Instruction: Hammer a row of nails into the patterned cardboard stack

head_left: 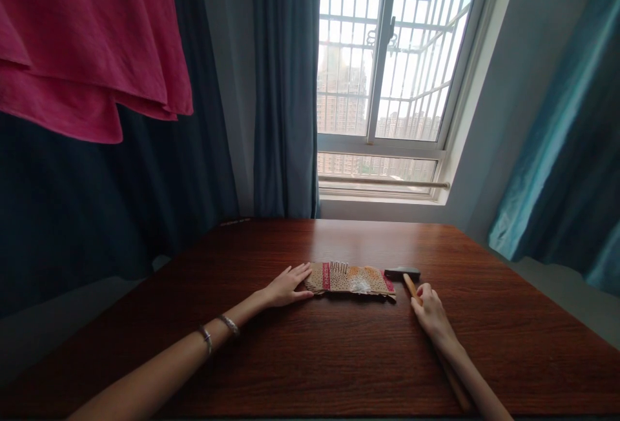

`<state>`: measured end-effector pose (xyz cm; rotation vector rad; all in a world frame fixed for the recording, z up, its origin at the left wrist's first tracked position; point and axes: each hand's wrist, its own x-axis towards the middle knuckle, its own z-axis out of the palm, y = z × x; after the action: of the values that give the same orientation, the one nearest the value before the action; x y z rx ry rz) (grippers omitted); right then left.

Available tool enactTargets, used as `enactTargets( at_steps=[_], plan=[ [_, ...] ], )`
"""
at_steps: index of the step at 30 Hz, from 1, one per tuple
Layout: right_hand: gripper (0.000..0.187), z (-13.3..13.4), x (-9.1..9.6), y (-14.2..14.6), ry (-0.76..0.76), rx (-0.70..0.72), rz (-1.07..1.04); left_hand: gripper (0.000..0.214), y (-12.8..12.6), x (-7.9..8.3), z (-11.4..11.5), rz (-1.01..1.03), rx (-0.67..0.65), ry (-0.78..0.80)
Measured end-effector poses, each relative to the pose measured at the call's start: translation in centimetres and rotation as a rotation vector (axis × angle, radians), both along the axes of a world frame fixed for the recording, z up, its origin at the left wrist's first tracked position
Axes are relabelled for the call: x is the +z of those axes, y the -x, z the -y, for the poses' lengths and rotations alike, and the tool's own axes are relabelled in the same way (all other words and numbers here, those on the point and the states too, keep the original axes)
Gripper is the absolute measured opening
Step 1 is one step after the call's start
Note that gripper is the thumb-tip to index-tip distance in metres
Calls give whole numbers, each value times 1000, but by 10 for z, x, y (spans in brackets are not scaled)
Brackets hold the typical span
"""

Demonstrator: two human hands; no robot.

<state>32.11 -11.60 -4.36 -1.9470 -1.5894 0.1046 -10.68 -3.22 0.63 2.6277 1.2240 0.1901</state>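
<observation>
Right now you are curling your right hand (pixel 430 313) closed around the wooden handle of the hammer (pixel 403 274), gripping it high up, close below the dark head. The head is lying crosswise on the table (pixel 339 369), just beside the right end of the patterned strip (pixel 351 279). The handle is running back from the head toward you and slightly to the right, passing under your forearm. Your left hand (pixel 287 287) is lying open and flat, fingers stretched out, with the fingertips touching the strip's left end. The strip is lying flat with its long axis running left to right, between your two hands. Two bracelets (pixel 217 330) are sitting on your left wrist.
</observation>
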Motion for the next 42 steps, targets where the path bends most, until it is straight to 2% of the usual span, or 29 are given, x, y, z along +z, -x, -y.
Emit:
enactTargets(
  at_steps=[10,16,20,23,25,27,32,36,42],
  plan=[
    [13,-2,5,-6,-1,27,17,73,8,0,-1,60,-18,0],
    [16,3,9,2,31,12,152,73,9,-2,-2,64,-19,4],
    [22,12,20,15,57,-24,308,77,9,-2,-2,56,-17,-7],
    [27,18,36,30,-4,-87,413,79,6,0,-1,68,1,-45],
    [31,18,47,42,-88,-2,417,84,2,3,0,89,7,-80],
    [36,14,54,55,-132,200,376,91,-3,7,0,106,-5,-102],
    [62,-12,54,79,-16,516,285,91,-18,11,-3,110,-57,-62],
    [69,-27,47,89,52,626,274,89,-26,7,-7,108,-73,-28],
    [72,-31,45,92,77,674,289,85,-29,3,-8,103,-78,-32]
  ],
)
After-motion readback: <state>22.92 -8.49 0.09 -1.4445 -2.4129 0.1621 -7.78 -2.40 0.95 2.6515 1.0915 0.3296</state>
